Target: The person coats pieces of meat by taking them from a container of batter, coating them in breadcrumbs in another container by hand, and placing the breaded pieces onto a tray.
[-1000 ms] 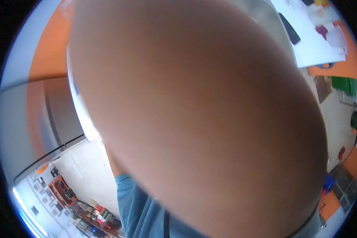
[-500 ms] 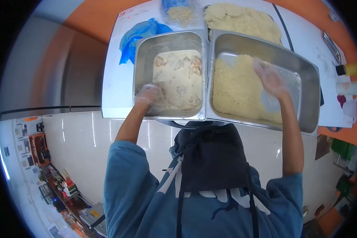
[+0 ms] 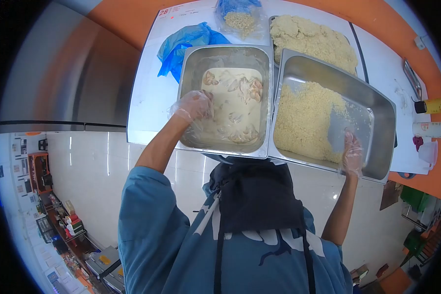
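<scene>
Two steel pans stand side by side in front of me. The left pan (image 3: 271,127) holds creamy batter (image 3: 223,115) with several meat pieces (image 3: 250,89) partly sunk in it. My left hand (image 3: 195,104), in a clear plastic glove, reaches over that pan's left wall, fingers curled at the batter; what they hold, if anything, is hidden. In the right pan (image 3: 383,132), pale yellow crumbs (image 3: 301,122) are heaped toward the left, leaving metal bare. My right hand (image 3: 352,154), also gloved, is at the near wall of this pan with fingers stretched inward, apart from the crumb heap.
Behind the right pan is another tray heaped with crumbs (image 3: 313,41). A clear bag of crumbs (image 3: 240,19) and a crumpled blue plastic bag (image 3: 191,41) lie on the white table (image 3: 147,105). A yellow-labelled bottle (image 3: 433,106) and a pink-and-white cup (image 3: 428,153) are at the right.
My right hand has moved from above the crumbs toward me, to the near wall. My left hand has shifted farther up along the batter pan's left side. The view has shifted slightly.
</scene>
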Available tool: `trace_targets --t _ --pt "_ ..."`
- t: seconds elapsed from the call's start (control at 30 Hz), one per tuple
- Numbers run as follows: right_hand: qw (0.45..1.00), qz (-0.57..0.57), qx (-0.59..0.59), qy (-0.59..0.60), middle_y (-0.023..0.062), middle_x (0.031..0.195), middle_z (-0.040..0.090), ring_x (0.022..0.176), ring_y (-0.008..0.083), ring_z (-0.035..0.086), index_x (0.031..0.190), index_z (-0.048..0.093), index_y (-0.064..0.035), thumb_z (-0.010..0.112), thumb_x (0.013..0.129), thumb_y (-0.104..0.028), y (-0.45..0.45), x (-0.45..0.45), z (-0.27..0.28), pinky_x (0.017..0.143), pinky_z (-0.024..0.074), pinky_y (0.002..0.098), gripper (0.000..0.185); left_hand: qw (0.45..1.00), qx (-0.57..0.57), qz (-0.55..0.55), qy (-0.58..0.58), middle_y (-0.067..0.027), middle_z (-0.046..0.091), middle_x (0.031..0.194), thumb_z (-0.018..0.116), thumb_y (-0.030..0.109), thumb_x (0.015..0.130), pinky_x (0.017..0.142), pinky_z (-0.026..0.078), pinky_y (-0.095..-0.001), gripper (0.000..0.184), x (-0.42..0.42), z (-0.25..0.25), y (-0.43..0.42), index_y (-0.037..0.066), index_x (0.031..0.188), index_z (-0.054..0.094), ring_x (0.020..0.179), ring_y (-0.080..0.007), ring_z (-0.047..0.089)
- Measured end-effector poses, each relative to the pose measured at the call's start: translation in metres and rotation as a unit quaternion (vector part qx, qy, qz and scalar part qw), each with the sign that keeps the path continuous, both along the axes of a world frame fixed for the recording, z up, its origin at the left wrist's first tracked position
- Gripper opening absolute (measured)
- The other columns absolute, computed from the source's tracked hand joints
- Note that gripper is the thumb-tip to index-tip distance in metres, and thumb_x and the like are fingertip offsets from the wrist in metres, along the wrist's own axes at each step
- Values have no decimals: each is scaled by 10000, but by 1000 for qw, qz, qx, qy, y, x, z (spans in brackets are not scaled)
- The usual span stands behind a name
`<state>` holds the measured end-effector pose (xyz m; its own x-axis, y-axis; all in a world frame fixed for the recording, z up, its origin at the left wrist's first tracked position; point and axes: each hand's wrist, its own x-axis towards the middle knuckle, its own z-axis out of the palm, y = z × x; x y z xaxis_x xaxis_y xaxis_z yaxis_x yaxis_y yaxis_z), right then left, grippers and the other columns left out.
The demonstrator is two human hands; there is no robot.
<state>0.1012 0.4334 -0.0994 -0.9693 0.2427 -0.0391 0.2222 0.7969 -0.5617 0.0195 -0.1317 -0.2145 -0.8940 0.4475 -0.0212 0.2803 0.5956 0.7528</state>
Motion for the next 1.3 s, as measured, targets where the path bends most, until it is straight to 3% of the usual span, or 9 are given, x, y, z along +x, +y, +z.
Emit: trace_targets --t 0.07,0.2,0.27,0.6,0.77,0.9,1.07,1.13,1.3 --pt "1000 -6 -14 -25 212 1212 611 1131 364 570 1262 587 -21 426 1008 -429 6 2 -5 958 415 396 506 998 35 34 -29 -71 645 784 575 169 858 677 522 -293 128 4 56 24 51 840 621 735 -196 638" --pt "998 13 46 41 223 1096 653 1019 357 614 1190 626 -12 467 997 -392 11 6 -21 868 455 407 454 836 -397 -35 378 -86 640 800 583 169 860 653 518 -311 90 -4 49 5 83 870 605 726 -215 634" --pt "1000 -2 21 7 222 1094 652 1013 356 614 1170 631 -6 465 998 -397 5 4 -11 865 456 407 459 986 -77 135 53 -80 643 816 586 181 862 647 515 -313 88 10 101 32 100 896 596 715 -214 632" --pt "1000 -12 -9 -1 222 1044 652 967 347 607 1151 641 -7 458 1003 -398 -5 5 -3 835 446 417 456 824 -461 -128 303 -83 665 773 639 181 745 661 531 -404 128 86 60 45 93 825 684 682 -293 644" --pt "1000 3 8 27 199 983 661 897 331 604 1111 654 -9 470 999 -397 -6 3 -4 799 454 406 443 899 -383 2 213 -82 668 833 632 198 734 703 527 -385 127 67 43 28 86 782 667 744 -251 651" --pt "1000 -5 -1 31 181 964 661 876 306 602 1108 656 -15 480 992 -417 1 5 -10 790 454 398 454 726 -500 -199 428 -83 633 877 575 182 794 731 518 -352 151 54 -5 17 62 879 609 810 -224 633" --pt "999 -30 -41 15 175 982 665 901 286 609 1119 655 -15 480 990 -421 -6 5 -1 801 455 397 460 832 -485 -136 232 -61 577 968 558 166 848 771 506 -306 206 74 51 81 46 1011 516 896 -188 600" --pt "998 -40 -40 9 178 1006 667 928 288 614 1129 653 -12 480 991 -422 -6 3 0 815 456 397 465 615 -645 -148 429 -51 571 961 548 161 859 771 504 -312 208 74 36 73 45 1029 516 894 -187 599" --pt "998 -29 -59 24 190 1076 663 994 303 621 1180 637 -10 472 993 -431 -1 3 -4 857 458 399 490 929 -355 -95 34 -47 581 958 540 136 865 783 511 -321 234 52 -13 27 31 1073 521 870 -194 609"
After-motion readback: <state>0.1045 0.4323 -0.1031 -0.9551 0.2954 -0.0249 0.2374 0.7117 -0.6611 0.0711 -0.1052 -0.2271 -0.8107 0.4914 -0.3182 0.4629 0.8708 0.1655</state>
